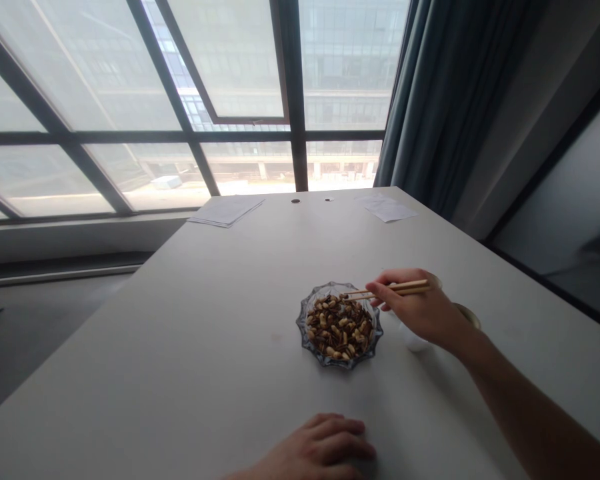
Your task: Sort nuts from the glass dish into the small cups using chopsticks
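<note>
Gripping wooden chopsticks (pixel 403 288), right hand (pixel 417 312) hangs beside scalloped glass bowl (pixel 303 321) of peanuts (pixel 337 327); left hand (pixel 315 447) lies open.

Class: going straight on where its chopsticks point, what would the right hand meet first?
The right hand, holding chopsticks, would probably meet the rim of the glass bowl first, though depth is unclear.

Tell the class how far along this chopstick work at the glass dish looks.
Done: cannot be told, since the right hand hides the inside of the white bowl. In hand: that hand grips wooden chopsticks, their tips over the peanuts in the glass dish. Remaining: the dish is heaped with peanuts and dark pieces; the left hand rests on the table.
</note>
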Motion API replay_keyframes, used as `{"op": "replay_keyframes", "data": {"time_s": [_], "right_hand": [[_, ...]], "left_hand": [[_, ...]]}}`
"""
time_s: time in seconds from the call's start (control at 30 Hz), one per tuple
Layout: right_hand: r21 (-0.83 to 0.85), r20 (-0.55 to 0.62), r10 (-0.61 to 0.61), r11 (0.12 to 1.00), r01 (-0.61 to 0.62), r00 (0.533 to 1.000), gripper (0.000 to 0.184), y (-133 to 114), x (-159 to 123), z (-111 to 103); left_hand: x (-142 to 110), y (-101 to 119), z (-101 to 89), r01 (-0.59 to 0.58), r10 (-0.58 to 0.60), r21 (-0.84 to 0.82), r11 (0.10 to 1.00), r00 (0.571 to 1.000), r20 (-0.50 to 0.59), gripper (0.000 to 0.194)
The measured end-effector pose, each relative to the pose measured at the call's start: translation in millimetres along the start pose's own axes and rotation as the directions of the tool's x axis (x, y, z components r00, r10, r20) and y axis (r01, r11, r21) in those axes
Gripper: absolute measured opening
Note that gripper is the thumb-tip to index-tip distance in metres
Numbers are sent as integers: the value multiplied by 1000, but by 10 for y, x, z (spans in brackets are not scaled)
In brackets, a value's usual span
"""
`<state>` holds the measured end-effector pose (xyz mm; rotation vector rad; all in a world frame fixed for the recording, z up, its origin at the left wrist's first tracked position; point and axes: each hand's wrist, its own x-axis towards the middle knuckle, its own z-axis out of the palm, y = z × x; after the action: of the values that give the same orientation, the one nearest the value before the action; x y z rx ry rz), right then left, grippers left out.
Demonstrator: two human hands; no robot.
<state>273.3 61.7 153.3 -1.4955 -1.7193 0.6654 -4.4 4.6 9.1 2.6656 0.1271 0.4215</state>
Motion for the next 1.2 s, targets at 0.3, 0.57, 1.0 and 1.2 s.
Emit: {"op": "replay_keyframes", "data": {"time_s": [0.3,0.57,1.0,1.2], "right_hand": [[-60,-26,-21,998,19,999,37,-20,-23,-25],[-100,-16,-57,993,55,998,39,-6,-9,43],[-175,97,-134,973,150,986,36,52,31,41],[-194,114,-147,967,167,982,40,64,40,41]], "left_hand": [[7,10,-13,5,-5,-11,1000,1000,8,17],[0,12,-23,8,-8,-19,1000,1000,7,17],[-10,5,3,4,-4,-4,1000,1000,3,19],[-6,3,-5,2,-2,1,1000,1000,-11,21]]}}
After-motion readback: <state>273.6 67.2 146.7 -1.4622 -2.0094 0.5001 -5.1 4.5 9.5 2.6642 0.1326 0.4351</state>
